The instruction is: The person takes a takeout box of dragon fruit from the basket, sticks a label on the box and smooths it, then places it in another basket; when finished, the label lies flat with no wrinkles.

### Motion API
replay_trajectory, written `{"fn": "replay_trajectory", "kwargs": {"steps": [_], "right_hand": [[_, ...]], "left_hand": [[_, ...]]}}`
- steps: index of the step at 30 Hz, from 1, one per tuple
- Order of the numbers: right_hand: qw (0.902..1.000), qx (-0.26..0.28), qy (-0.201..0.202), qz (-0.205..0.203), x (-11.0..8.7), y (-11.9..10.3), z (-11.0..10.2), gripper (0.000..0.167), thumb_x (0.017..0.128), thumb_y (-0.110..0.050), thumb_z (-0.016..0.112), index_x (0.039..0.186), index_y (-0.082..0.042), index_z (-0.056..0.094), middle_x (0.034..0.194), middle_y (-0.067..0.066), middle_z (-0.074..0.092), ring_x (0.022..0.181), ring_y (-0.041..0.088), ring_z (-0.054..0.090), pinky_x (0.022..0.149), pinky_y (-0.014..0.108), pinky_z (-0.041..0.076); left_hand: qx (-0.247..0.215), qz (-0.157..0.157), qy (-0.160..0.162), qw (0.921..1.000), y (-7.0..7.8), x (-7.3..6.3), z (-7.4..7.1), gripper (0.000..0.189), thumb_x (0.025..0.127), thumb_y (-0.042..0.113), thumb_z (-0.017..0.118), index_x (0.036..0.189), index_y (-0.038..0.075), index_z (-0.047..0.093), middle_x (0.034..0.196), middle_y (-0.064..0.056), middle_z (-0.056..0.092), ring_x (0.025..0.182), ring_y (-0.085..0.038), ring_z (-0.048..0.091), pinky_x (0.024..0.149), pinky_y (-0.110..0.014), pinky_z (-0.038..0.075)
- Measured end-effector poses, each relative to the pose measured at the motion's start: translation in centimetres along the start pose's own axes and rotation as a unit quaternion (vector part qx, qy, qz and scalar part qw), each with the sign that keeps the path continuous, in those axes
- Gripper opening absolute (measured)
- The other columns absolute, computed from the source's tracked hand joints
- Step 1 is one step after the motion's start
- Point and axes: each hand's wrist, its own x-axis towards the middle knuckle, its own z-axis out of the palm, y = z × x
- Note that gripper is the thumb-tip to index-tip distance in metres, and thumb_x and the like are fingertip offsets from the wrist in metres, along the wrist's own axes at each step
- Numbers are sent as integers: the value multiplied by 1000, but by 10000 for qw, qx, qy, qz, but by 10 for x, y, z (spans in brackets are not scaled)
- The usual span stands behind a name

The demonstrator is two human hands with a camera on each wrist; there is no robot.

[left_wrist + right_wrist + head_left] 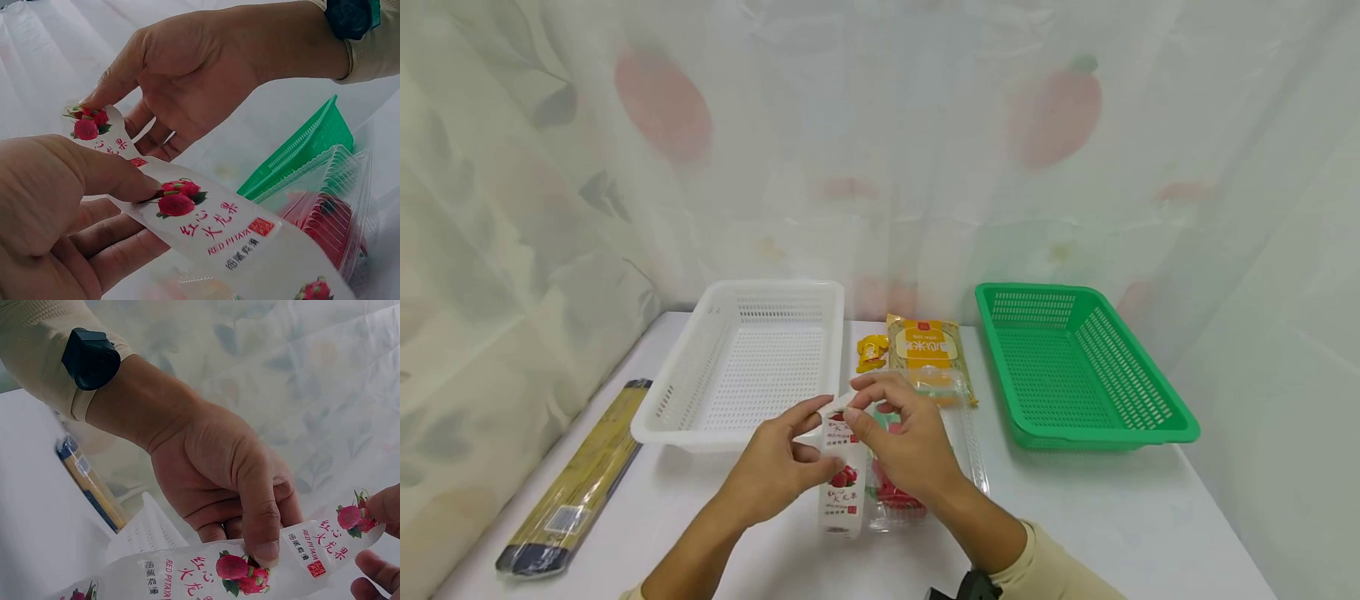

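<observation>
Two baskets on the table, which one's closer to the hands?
The white basket, back left; its near rim sits just beyond the left hand. The green basket stands off to the right, well apart from the right hand.

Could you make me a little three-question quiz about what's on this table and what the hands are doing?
1. True or false: the green basket has food in it.
2. What are the left hand and right hand both holding? A) the fruit label strip B) the yellow packet C) the pasta pack
3. Which basket lies nearer the pasta pack?

Key: 1. False, it shows nothing inside. 2. A. 3. The white basket.
</observation>
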Motion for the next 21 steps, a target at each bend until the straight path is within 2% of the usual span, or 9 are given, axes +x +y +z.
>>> {"fn": "replay_trajectory", "kwargs": {"steps": [5, 10, 12, 18, 21], "right_hand": [[9998, 133, 15, -175, 1, 0, -1, 5, 90, -16, 69, 89, -12, 67, 115, -5, 61, 111, 14, 52, 87, 42, 40], [9993, 299, 41, -235, 1, -2, -1, 3, 90, -13, 69, 89, -12, 67, 115, -4, 60, 113, 14, 51, 88, 42, 38], [9990, 345, 32, -271, 1, -2, -1, 3, 90, -10, 69, 89, -12, 67, 115, -3, 60, 113, 15, 51, 89, 42, 38], [9974, 522, 33, -490, 1, -2, -2, 0, 91, -7, 66, 91, -7, 66, 114, 1, 60, 114, 23, 51, 89, 42, 38], [9967, 610, 42, -540, 2, -2, -2, 0, 91, -6, 65, 92, -6, 65, 114, 1, 59, 114, 25, 51, 88, 41, 38]], "left_hand": [[-167, 31, -26, 9999, -4, 1, -2, 78, 79, 0, 74, 146, 2, 35, 141, -25, 44, 78, -24, 70, 70, -30, 53], [-79, 30, 207, 9997, -7, 3, -2, 77, 79, 0, 74, 146, 6, 36, 136, -18, 51, 79, -23, 70, 72, -32, 54], [-119, -35, 330, 9994, -8, 4, -2, 78, 78, -1, 74, 146, 8, 37, 136, -18, 51, 79, -24, 70, 73, -33, 54], [-151, -274, 678, 9972, -8, 3, -1, 81, 75, 2, 79, 146, 9, 39, 142, -29, 39, 76, -23, 70, 80, -39, 53], [-147, -366, 882, 9953, -9, 1, -3, 82, 76, 4, 79, 147, 13, 39, 145, -25, 38, 79, -23, 70, 83, -41, 52]]}}
